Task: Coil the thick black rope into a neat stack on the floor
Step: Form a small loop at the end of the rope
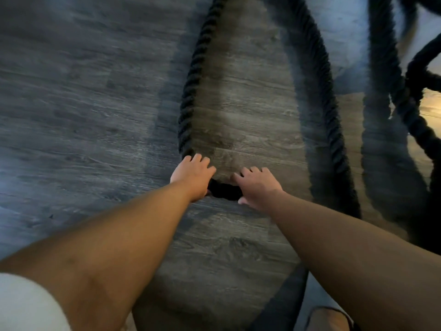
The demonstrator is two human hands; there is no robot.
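In the head view, both bare arms reach forward and down to the middle of the frame, where the thick black rope point(191, 91) lies on the grey plank floor point(83, 103). One twisted strand runs from the top centre down to the left hand point(192, 176), whose fingers are bent over it where it turns. The thumb is hidden, so this reads as a grasp from above. A short dark stretch of rope shows between the hands. The right hand point(259, 187) grasps it just beside the left, with fingers hooked over the far side and the thumb on the near side. Holding two neighbouring spots probably lets the person bend the stiff, heavy line into a curve and press it flat as the base of a coil. More strands lie loose and blurred across the right and upper right, well apart from the hands, so no stack is formed yet and most of the coiling seems to lie ahead. A white sleeve point(23, 304) fills the lower left corner.
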